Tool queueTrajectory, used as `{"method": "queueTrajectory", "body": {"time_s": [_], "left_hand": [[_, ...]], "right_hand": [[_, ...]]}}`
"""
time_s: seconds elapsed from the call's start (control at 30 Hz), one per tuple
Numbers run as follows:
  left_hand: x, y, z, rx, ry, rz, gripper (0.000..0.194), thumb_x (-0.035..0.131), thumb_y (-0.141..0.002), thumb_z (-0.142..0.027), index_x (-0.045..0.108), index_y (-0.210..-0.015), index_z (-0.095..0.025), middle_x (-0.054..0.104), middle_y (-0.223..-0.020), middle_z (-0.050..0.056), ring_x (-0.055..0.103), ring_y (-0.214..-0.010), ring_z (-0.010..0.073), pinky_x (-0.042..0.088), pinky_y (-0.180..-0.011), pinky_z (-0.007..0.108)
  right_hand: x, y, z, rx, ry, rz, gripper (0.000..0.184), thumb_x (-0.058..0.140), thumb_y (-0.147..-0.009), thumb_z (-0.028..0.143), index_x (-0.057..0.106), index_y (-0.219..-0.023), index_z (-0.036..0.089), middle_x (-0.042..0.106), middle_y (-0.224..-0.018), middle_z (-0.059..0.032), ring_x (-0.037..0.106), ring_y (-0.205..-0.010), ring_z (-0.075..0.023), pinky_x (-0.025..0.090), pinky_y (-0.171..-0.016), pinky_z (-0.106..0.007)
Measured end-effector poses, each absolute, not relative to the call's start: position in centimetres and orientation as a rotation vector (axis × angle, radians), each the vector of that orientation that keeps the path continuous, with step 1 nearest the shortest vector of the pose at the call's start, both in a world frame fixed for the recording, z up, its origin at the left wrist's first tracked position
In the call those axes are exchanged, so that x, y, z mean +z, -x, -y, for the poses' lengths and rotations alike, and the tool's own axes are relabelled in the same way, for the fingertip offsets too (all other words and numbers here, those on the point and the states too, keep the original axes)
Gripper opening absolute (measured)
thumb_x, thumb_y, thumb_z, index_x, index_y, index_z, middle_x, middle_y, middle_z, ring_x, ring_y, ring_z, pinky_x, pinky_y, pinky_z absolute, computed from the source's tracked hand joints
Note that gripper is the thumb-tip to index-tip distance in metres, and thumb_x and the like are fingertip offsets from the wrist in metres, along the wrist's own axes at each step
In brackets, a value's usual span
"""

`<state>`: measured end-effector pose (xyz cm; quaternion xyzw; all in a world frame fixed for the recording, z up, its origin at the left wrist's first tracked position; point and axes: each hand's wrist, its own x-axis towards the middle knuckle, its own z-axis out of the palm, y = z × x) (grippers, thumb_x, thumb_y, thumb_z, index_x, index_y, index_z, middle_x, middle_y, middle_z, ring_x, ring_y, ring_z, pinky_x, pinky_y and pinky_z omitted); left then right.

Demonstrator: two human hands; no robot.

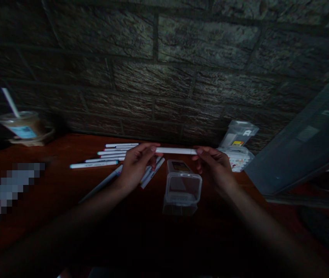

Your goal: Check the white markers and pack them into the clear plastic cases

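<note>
Grip: our left hand (137, 164) and right hand (215, 164) pinch the white marker (176, 151), mid-frame;
Clear box (181, 199): just below centre.

White marker (176, 151), reddish-brown table (58, 162), grey brick-patterned wall (182, 42), light-blue cup label (27, 132), yellow sticker (237, 143) on a clear container (234, 133).

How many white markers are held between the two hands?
1: a slim white cylindrical marker, spanning from the left hand to the right hand. More markers lie nearby, some perhaps hidden.
</note>
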<state>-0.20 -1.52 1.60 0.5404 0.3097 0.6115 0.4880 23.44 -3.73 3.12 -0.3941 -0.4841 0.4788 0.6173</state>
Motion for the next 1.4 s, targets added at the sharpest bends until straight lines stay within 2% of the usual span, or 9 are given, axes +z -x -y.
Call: {"method": "queueTrajectory", "body": {"time_s": [0.27,0.6,0.83,1.07,1.3,1.4], "left_hand": [[1.4,0.4,1.4,1.470,-1.184,-0.647,0.025,0.071,-0.093,-0.035,0.078,-0.105,-0.015,0.080,-0.086,0.009,0.057,-0.051,0.0095,0.048,-0.048,0.023],[1.6,0.4,1.4,1.462,-1.166,-0.636,0.025,0.071,-0.093,-0.034,0.078,-0.108,-0.015,0.080,-0.083,0.008,0.056,-0.048,0.0095,0.046,-0.047,0.023],[1.3,0.4,1.2,1.464,-1.234,-0.650,0.026,0.072,-0.093,-0.038,0.079,-0.108,-0.018,0.080,-0.082,0.007,0.055,-0.047,0.0084,0.044,-0.044,0.022],[1.3,0.3,1.3,1.442,-1.402,-0.767,0.022,0.079,-0.086,-0.031,0.078,-0.106,-0.021,0.077,-0.073,0.002,0.054,-0.045,0.0073,0.044,-0.046,0.021],[1.3,0.3,1.6,1.424,-1.554,-0.800,0.014,0.081,-0.083,-0.025,0.072,-0.091,-0.017,0.061,-0.053,-0.006,0.051,-0.043,0.0070,0.037,-0.042,0.018],[1.2,0.2,1.7,1.431,-1.606,-0.774,0.014,0.081,-0.084,-0.024,0.070,-0.090,-0.017,0.061,-0.056,-0.006,0.050,-0.043,0.0064,0.034,-0.041,0.017]], "right_hand": [[3.8,-23.6,3.8,1.286,0.849,0.998,0.028,0.088,-0.076,0.038,0.082,-0.096,0.020,0.079,-0.074,-0.0022,0.061,-0.049,-0.0087,0.049,-0.042,-0.018],[4.3,-23.8,3.8,1.342,0.798,0.934,0.024,0.085,-0.073,0.028,0.083,-0.094,0.018,0.081,-0.073,-0.0031,0.065,-0.048,-0.0097,0.051,-0.042,-0.017],[3.6,-24.1,3.7,1.258,0.831,1.013,0.019,0.088,-0.075,0.027,0.083,-0.092,0.021,0.080,-0.073,-0.0018,0.066,-0.050,-0.0088,0.049,-0.043,-0.016],[3.3,-23.8,3.5,1.136,0.869,1.114,0.021,0.093,-0.071,0.031,0.079,-0.084,0.021,0.077,-0.067,-0.0011,0.065,-0.047,-0.0104,0.048,-0.039,-0.018],[2.4,-24.1,3.3,1.027,0.888,1.282,0.023,0.093,-0.073,0.030,0.073,-0.082,0.022,0.074,-0.064,0.0018,0.062,-0.044,-0.0101,0.049,-0.041,-0.021],[2.4,-24.0,3.5,0.918,0.919,1.330,0.025,0.094,-0.071,0.029,0.070,-0.079,0.023,0.070,-0.059,0.0045,0.055,-0.041,-0.0082,0.044,-0.040,-0.021]]}}
